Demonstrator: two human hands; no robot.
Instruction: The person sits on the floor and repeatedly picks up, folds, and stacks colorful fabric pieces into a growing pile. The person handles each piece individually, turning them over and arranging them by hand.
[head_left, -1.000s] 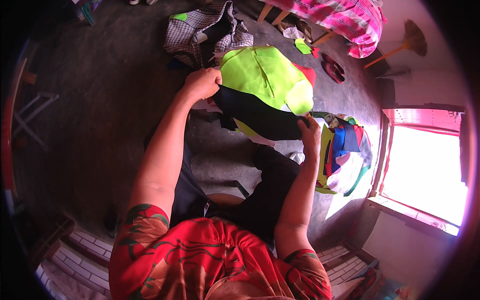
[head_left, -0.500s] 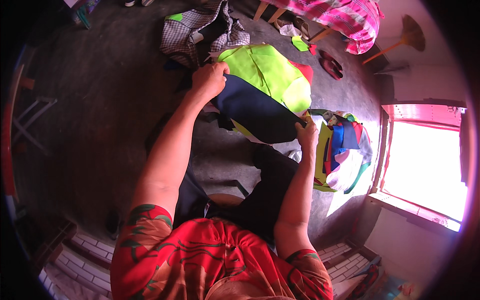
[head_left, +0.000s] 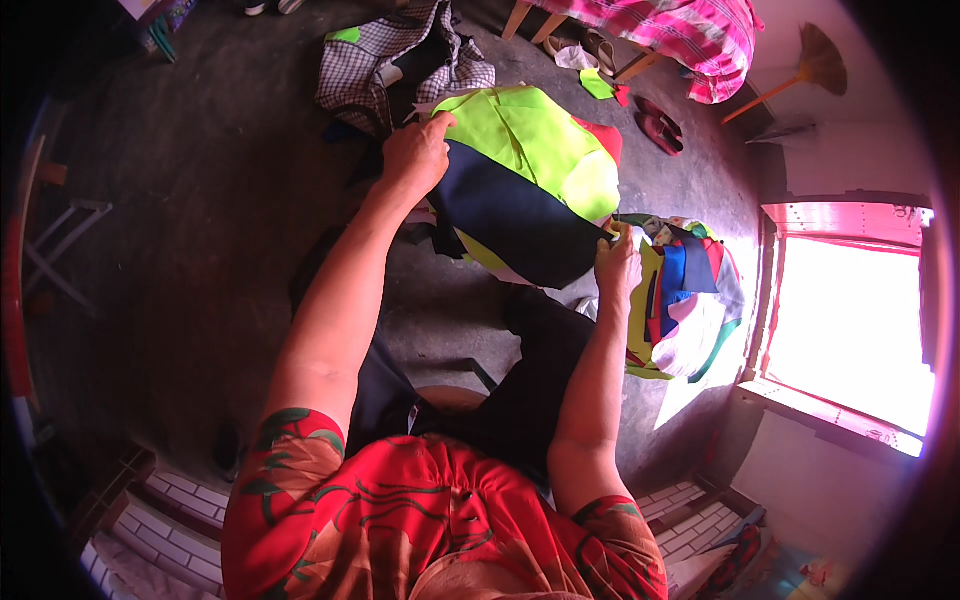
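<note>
A dark navy piece of cloth (head_left: 515, 215) lies slanting across the near side of a pile topped with neon yellow-green cloth (head_left: 530, 135). My left hand (head_left: 416, 158) is closed at its upper left end, where the navy and yellow-green edges meet. At the lower right end, my right hand (head_left: 619, 260) pinches the navy cloth's corner. Red cloth (head_left: 602, 140) shows at the pile's right side. Under the navy piece, more yellow-green and pale edges stick out. What the pile rests on is hidden.
On the right stands a heap of mixed cloth scraps (head_left: 690, 285) beside a bright window (head_left: 845, 330). Checked cloth (head_left: 350, 75) lies beyond my left hand. Shoes (head_left: 658, 128), small scraps (head_left: 597, 84) and a broom (head_left: 820, 65) are farther back, near a pink-draped table (head_left: 690, 35).
The navy cloth has spread a little wider, and its upper edge has shifted against the yellow-green. My right hand has moved slightly right; both hands keep their grip.
</note>
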